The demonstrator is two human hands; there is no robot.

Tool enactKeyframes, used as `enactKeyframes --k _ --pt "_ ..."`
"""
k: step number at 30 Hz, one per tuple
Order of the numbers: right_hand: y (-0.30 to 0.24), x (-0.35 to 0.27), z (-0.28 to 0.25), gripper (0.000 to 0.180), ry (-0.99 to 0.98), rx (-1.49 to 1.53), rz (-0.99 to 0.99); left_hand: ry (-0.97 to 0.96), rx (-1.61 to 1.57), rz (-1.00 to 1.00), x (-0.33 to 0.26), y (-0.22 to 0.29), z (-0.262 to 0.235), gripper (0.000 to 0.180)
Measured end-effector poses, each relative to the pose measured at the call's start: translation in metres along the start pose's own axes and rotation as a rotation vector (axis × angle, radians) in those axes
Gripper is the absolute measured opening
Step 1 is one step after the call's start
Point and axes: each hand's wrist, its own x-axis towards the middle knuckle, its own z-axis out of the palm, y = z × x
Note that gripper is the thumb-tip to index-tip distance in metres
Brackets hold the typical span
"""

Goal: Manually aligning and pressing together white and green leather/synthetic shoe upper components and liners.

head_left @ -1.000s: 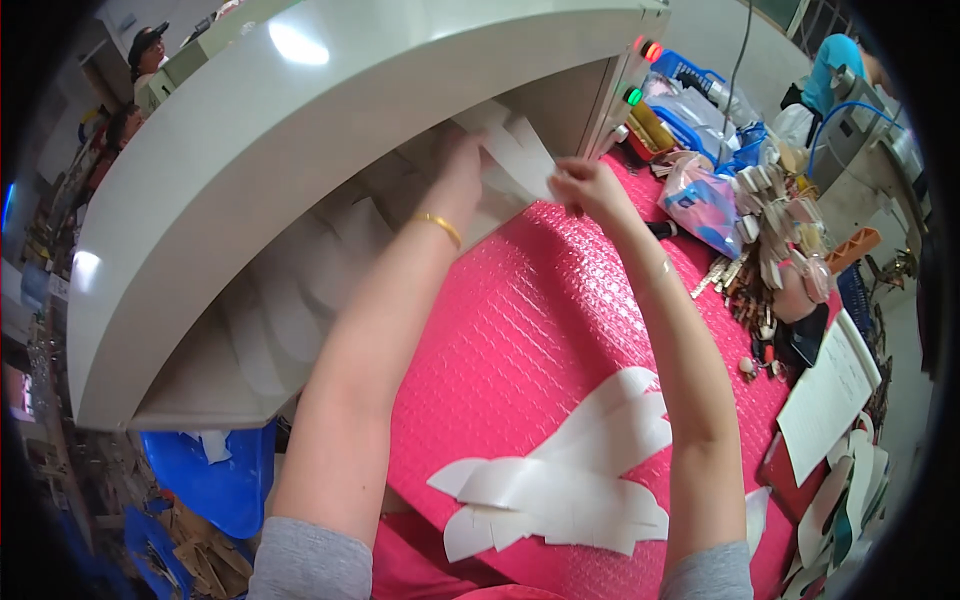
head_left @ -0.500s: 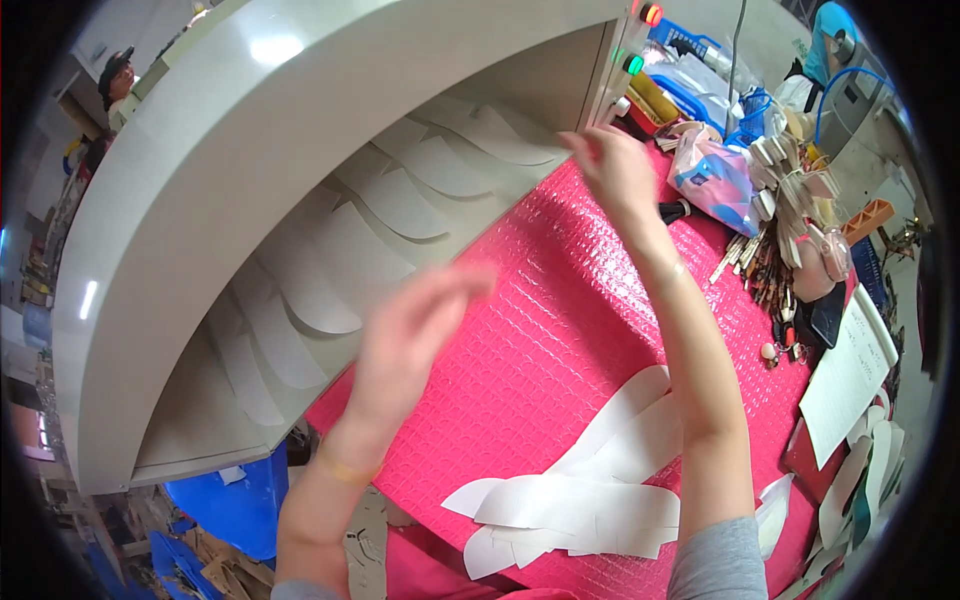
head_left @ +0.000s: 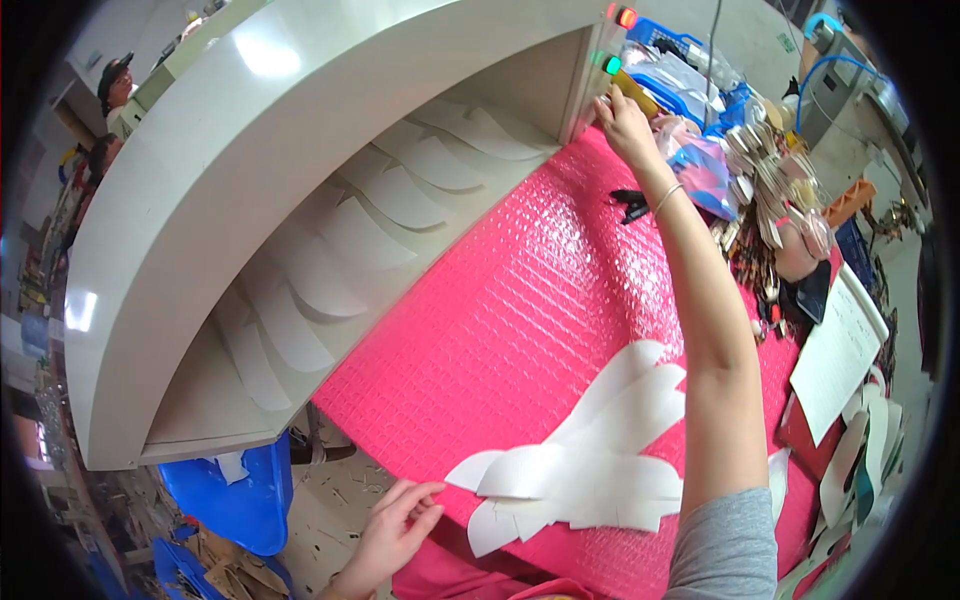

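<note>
The left hand (head_left: 395,532) is low on the near left, just beside the near left edge of the pink mat (head_left: 480,330). Its fingers are loosely bent and released, with a small gap between thumb and index finger and nothing gripped. The index fingertip comes near the pointed left end of the white cut pieces (head_left: 580,485), but whether it touches the mat's edge I cannot tell. Those pieces lie overlapping in a flat fanned pile on the near part of the mat, left of the right forearm.

The right hand (head_left: 628,128) is stretched to the far side, against the right post (head_left: 578,90) of the pale machine (head_left: 190,140). Its thumb and fingers are drawn close together at the post, just below the green light (head_left: 612,65) and the red light (head_left: 627,18); what lies under the fingertips is hidden, so I cannot tell whether they grasp anything.

Inside the machine's arched opening, on the left, a row of curved white pieces (head_left: 400,195) lies spread from near to far, well apart from the left hand. Black pens (head_left: 632,206) lie left of the right wrist, and a white notepad (head_left: 838,350) is on the right
</note>
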Motion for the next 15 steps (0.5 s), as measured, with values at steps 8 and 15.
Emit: enactKeyframes --k 8,15 --pt "-0.089 -0.209 -0.113 0.022 -1.012 0.349 -0.258 0.09 0.469 0.356 -0.005 0.02 0.045 0.04" --pt "-0.129 -0.251 -0.134 0.037 -1.087 -0.214 -0.574 0.319 0.272 0.624 0.001 0.03 0.054 0.071"
